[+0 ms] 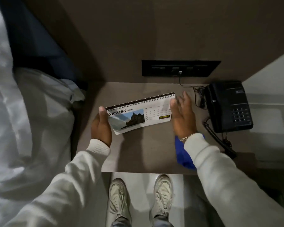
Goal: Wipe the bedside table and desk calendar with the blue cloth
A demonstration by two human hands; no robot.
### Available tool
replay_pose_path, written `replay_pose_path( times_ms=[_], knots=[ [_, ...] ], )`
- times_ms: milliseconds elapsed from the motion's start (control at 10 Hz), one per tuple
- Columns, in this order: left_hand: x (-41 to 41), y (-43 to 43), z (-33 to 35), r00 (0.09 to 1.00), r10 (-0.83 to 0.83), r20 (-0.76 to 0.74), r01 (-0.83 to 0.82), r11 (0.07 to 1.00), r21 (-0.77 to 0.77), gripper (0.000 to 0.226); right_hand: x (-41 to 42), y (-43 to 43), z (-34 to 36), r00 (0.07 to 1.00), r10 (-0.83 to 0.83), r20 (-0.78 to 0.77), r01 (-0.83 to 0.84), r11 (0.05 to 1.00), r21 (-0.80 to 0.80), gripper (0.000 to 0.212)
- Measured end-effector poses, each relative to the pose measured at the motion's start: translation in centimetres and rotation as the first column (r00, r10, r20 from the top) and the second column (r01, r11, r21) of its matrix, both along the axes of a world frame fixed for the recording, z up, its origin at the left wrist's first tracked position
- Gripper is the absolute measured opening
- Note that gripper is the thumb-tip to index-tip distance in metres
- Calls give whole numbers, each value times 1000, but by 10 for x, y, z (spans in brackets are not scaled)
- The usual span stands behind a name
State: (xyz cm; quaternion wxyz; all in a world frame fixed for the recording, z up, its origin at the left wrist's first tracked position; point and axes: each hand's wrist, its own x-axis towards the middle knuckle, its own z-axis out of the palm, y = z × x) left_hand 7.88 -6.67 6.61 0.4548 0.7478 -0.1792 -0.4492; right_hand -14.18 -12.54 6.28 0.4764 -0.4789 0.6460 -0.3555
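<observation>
A spiral-bound desk calendar (138, 113) showing August is held tilted just above the brown bedside table (138, 151). My left hand (101, 126) grips its left end, thumb on the front page. At the calendar's right end my right hand (183, 117) is spread, fingers apart, thumb touching the edge; whether it grips is unclear. The blue cloth (184, 154) lies on the table's right front part, partly hidden under my right sleeve.
A black telephone (228, 107) with a coiled cord sits at the table's right side. A black socket panel (180, 68) with a plugged cable is on the wall behind. The bed with white linen (23, 112) lies on the left. My shoes (141, 195) stand below the table's front edge.
</observation>
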Motion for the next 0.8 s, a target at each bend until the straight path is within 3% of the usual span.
replay_pose_path(
  times_ms=[200,300,400,600,700,800],
  knots=[
    [12,-26,4,997,-43,-63,39,998,-58,42,18,-20,4,995,-88,46,87,996,16,55],
    [31,-56,11,992,-128,-15,126,989,-81,55,27,-32,6,980,-123,156,120,992,24,56],
    [49,-87,18,990,-142,-18,140,987,-80,61,39,-47,7,966,-142,218,149,989,-15,60],
    [59,-118,18,991,-114,-72,111,993,-44,68,58,-71,6,973,-122,194,125,992,-5,81],
    [66,-121,16,990,-143,18,143,990,-7,97,58,-72,-1,976,-97,197,96,995,17,76],
    [67,-114,32,973,-169,160,175,984,-25,86,56,-68,22,972,-126,199,139,989,-50,74]
  ],
)
